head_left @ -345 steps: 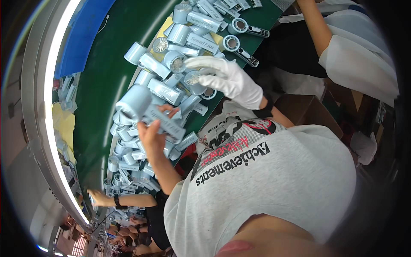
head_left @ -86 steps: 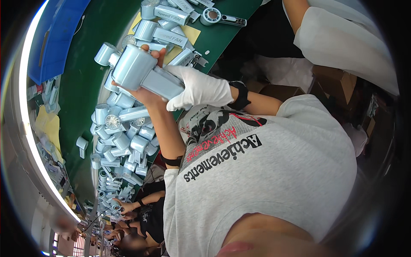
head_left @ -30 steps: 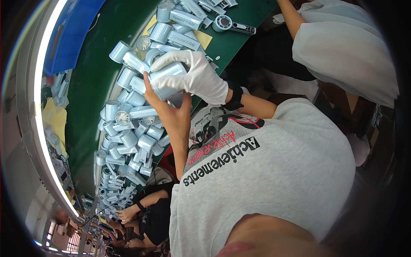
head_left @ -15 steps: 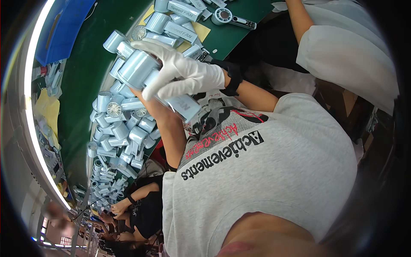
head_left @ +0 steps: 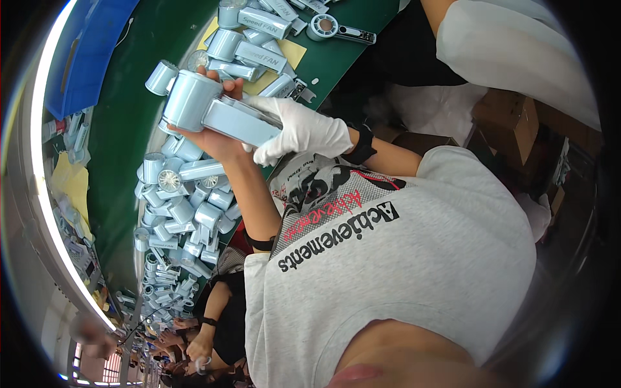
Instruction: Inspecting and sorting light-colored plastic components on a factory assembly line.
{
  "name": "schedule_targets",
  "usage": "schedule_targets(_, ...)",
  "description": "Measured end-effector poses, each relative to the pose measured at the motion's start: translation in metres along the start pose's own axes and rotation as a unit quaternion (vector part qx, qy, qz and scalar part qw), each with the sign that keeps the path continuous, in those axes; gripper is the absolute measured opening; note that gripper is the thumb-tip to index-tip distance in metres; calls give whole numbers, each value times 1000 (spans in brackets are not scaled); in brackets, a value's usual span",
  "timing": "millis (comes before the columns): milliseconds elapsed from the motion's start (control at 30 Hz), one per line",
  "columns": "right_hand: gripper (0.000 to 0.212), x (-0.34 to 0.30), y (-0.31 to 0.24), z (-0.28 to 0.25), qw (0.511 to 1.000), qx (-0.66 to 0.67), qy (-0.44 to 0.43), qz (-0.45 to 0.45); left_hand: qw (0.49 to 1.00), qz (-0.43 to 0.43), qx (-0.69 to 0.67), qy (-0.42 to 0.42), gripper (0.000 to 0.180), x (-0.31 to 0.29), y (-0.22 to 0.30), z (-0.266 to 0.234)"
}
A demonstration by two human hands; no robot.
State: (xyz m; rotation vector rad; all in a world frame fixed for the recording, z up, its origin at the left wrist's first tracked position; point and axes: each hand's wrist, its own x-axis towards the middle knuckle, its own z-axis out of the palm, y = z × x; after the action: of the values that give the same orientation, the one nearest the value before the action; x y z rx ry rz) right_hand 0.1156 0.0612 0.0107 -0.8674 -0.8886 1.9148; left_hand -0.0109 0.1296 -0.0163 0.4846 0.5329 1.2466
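Note:
A pale blue handheld fan (head_left: 192, 102), with a thick round head and a flat rectangular handle, is held above the heap on the table. My bare left hand (head_left: 218, 143) cups it from beneath, its fingertips showing past the far side of the head. My right hand (head_left: 305, 129), in a white glove, grips the handle's lower end, thumb on one side and fingers on the other. Behind and beside my hands lie several similar fans (head_left: 255, 55), some of them overlapping. One fan (head_left: 323, 27) lies apart with its round grille and the dark inside of its handle showing.
A large pile of fans (head_left: 184, 213) runs along the green table (head_left: 116, 194) to my left. Yellow sheets (head_left: 294, 53) lie under some fans. A blue bin (head_left: 81, 58) stands across the table. Beside me on the right is a person in a white sleeve (head_left: 504, 58); other people sit farther left.
My gloved hand has slid back from over the fan's head to its handle end. The fan has turned, showing a plain handle face, and my left hand has come into view under it.

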Motion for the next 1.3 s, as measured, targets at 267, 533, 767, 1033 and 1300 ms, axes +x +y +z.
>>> schedule_targets(267, 34, 20, 7, 10, 980, 93, 144, -107, 955, -145, -232, -114, 60, -7, -72, -41)
schedule_targets(533, 48, 20, -17, -178, 755, -395, 521, -52, 939, -278, 193, 53, 31, -36, -81, -12)
schedule_targets(767, 47, 21, -12, -333, 637, -498, 588, 26, 929, -274, 248, 16, 27, -36, -97, -4)
schedule_targets(1033, 46, -17, 57, -202, 697, -583, 402, 111, 937, -286, 202, 26, 36, -35, -96, -10)
schedule_targets(1300, 32, -63, 56, -61, 844, -380, 362, -111, 929, -281, 238, -30, 58, -66, -88, -11)
